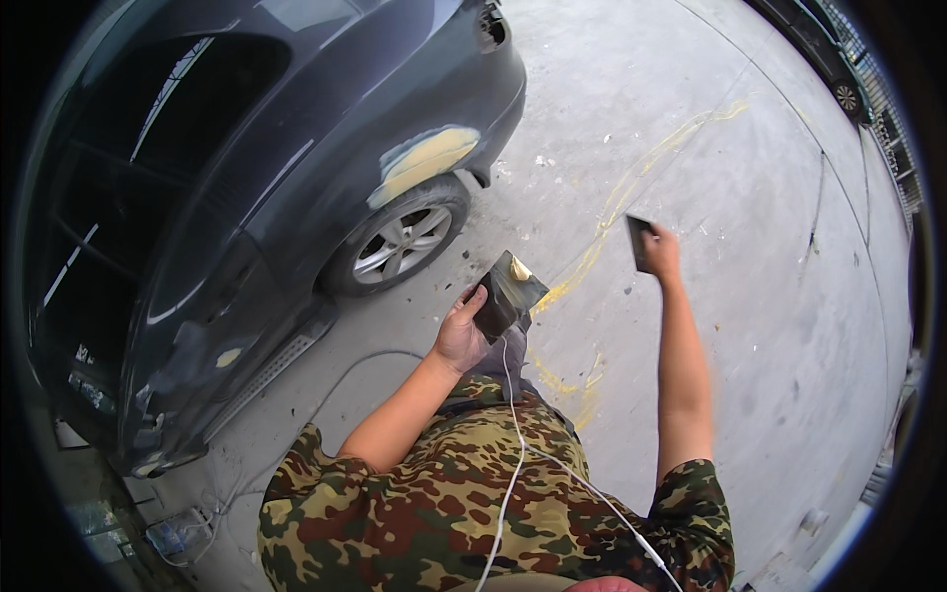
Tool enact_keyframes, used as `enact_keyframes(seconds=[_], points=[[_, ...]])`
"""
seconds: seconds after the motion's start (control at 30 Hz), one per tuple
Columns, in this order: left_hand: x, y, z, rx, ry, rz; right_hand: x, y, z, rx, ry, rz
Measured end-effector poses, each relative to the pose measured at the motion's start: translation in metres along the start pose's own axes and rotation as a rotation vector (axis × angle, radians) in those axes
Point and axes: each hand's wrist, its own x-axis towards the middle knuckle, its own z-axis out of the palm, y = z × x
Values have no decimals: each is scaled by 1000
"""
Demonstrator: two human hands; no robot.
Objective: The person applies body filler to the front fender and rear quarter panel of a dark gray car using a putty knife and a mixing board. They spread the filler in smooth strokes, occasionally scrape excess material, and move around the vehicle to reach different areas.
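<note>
Left hand point(460, 335) is gripping 1 dark flat plate point(499, 299), closed on its edge; plate is sitting to lower right of the car wheel point(402, 244). 1 yellow dab point(520, 269) is lying on plate. Right hand point(664, 252) is clasping 1 dark flat blade point(638, 243) firmly, well right of wheel. 1 yellowish patch point(426, 164) is showing on bodywork point(345, 187) just above wheel.

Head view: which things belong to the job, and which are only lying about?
Apparently in the job:
dark board bearing yellowish paste, in left hand
dark flat blade, in right hand
yellowish patch on car

Apparently lying about:
grey cable beside car
clear plastic item
</note>
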Motion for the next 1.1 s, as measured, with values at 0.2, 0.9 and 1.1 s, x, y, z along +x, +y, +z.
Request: enact_keyframes(seconds=[0.2, 0.9, 1.1], points=[[153, -17, 29, -44, -85, -118, -2, 135, 10, -197, -290, 139], [636, -60, 193, 36, -65, -306, 39, 345, 63, 15, -330, 864], [735, -51, 250, -6, 42, -65, 505, 441, -67, -243, -362, 736]])
